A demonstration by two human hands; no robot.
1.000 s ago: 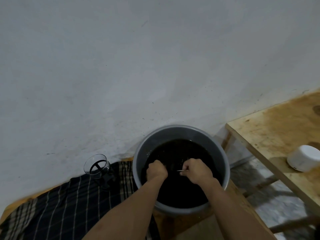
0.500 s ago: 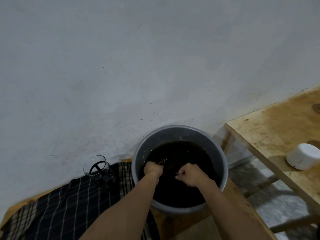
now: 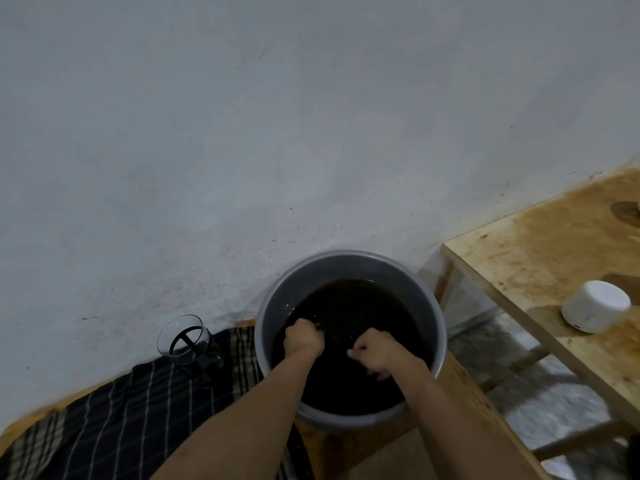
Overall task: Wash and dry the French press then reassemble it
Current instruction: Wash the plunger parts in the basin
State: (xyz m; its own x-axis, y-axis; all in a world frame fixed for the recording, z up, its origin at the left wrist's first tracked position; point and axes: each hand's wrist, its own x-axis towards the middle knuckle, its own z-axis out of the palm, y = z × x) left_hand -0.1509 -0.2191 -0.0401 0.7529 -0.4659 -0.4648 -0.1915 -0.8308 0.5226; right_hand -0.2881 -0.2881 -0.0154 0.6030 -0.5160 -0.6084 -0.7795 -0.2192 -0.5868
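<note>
Both my hands are in a grey basin [image 3: 346,261] filled with dark brown water. My left hand [image 3: 303,337] is curled round a dark plunger part at the water's surface. Close to its right, my right hand [image 3: 377,351] is curled too, with a small metal glint of the plunger rod at its fingertips. The rest of the plunger is hidden under the water and my fingers. The glass carafe [image 3: 183,337] in its black frame lies tilted on a dark plaid cloth [image 3: 138,410], left of the basin.
The basin sits on a wooden bench [image 3: 467,410] against a grey wall. A wooden table [image 3: 554,254] stands to the right with a white round object [image 3: 594,310] on it. Grey floor shows between bench and table.
Both hands shifted slightly left in the basin and the right hand drew a little nearer me. The thin rod seen between the hands earlier is now mostly hidden.
</note>
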